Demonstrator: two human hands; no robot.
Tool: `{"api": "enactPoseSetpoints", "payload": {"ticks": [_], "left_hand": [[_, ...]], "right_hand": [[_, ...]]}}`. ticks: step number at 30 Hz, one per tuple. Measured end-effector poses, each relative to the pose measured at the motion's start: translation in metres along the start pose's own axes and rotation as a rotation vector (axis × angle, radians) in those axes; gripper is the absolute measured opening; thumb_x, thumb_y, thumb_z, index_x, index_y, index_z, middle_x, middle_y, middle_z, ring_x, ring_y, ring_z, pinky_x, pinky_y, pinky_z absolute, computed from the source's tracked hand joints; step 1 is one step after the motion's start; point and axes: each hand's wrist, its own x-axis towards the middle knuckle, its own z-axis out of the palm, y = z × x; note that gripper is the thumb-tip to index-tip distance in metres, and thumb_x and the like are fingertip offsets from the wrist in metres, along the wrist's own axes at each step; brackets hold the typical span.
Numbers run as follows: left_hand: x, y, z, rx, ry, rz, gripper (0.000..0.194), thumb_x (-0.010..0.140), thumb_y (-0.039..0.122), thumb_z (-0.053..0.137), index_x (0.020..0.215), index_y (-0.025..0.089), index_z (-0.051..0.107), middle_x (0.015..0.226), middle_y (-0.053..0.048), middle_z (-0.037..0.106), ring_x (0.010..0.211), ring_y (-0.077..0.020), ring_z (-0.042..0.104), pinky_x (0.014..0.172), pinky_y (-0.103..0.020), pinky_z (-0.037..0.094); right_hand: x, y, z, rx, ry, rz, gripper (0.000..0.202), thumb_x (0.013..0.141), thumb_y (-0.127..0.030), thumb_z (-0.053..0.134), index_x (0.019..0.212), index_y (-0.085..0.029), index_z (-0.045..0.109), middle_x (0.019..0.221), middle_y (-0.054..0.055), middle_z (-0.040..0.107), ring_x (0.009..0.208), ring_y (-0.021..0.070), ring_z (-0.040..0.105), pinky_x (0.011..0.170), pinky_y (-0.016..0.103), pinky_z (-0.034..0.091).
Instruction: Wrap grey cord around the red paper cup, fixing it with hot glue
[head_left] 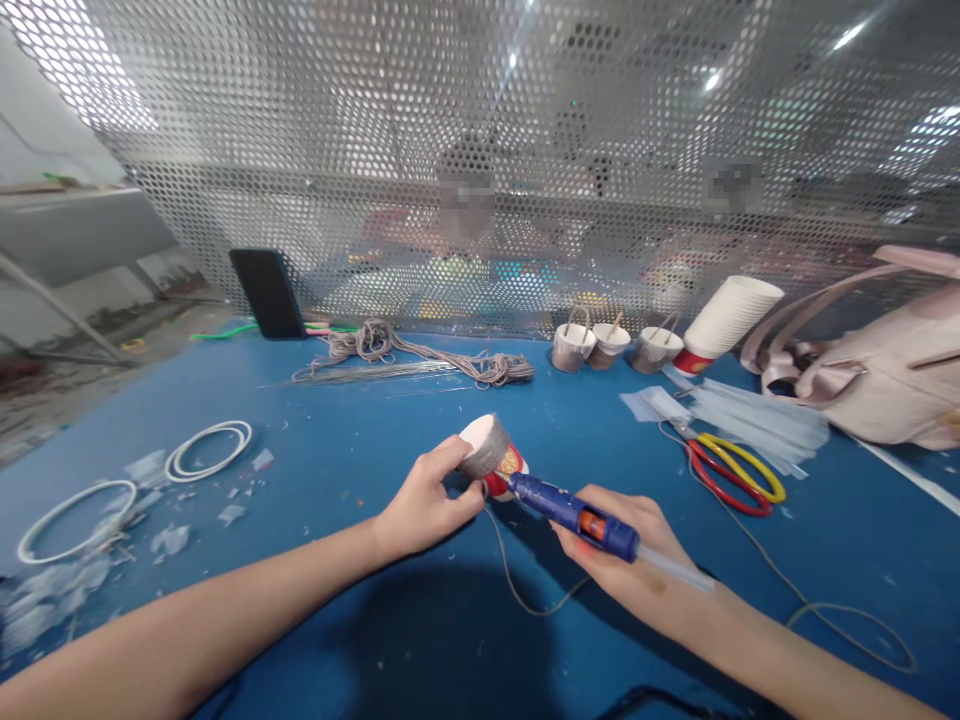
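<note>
Tilted on its side, a paper cup (486,446) is held between the thumb and fingers of my left hand (431,495). Grey cord wraps the cup's part near the rim, while its red and gold printed part is bare. My right hand (630,545) is closed around a blue hot glue gun (574,512), with a clear glue stick (675,568) jutting from its back. The gun's nozzle is at the cup's printed side; whether it touches, I cannot tell. A loose grey cord (517,590) trails from the cup beneath my right arm.
Behind lie a grey cord bundle (502,368) and a propped phone (267,294). Several small cord-wrapped cups (574,350) stand near stacked paper cups (731,318). Scissors (739,475), glue sticks (757,420) and a pink bag (892,370) are right; white rings (206,452) and scraps left.
</note>
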Motion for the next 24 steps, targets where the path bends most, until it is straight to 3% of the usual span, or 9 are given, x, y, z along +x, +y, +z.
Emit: {"api": "enactPoseSetpoints", "payload": {"ticks": [6,13,24], "left_hand": [[0.000,0.001,-0.001,0.007,0.009,0.019,0.007,0.072,0.016,0.045,0.069,0.016,0.051,0.066,0.002,0.050,0.062,-0.0109,0.045,0.059,-0.023,0.039],[0.001,0.001,0.001,0.028,0.023,-0.001,0.006,0.072,0.017,0.046,0.067,0.017,0.049,0.063,0.004,0.047,0.059,-0.0099,0.042,0.056,-0.021,0.037],[0.002,0.003,0.003,-0.013,0.026,-0.069,0.005,0.071,0.018,0.048,0.067,0.016,0.049,0.062,0.004,0.046,0.058,-0.0094,0.041,0.055,-0.021,0.035]], "right_hand": [[0.004,0.002,-0.002,-0.027,0.104,0.015,0.024,0.080,-0.024,0.054,0.059,-0.021,0.044,0.051,-0.006,0.044,0.044,0.0084,0.037,0.046,0.022,0.034],[0.000,0.002,0.003,-0.060,-0.029,-0.076,0.013,0.081,-0.024,0.053,0.069,-0.020,0.050,0.060,-0.003,0.053,0.050,0.0105,0.046,0.050,0.022,0.036],[0.001,0.006,0.012,-0.119,0.017,-0.177,0.011,0.081,-0.022,0.052,0.070,-0.019,0.051,0.058,-0.003,0.055,0.048,0.0098,0.048,0.049,0.022,0.036]]}}
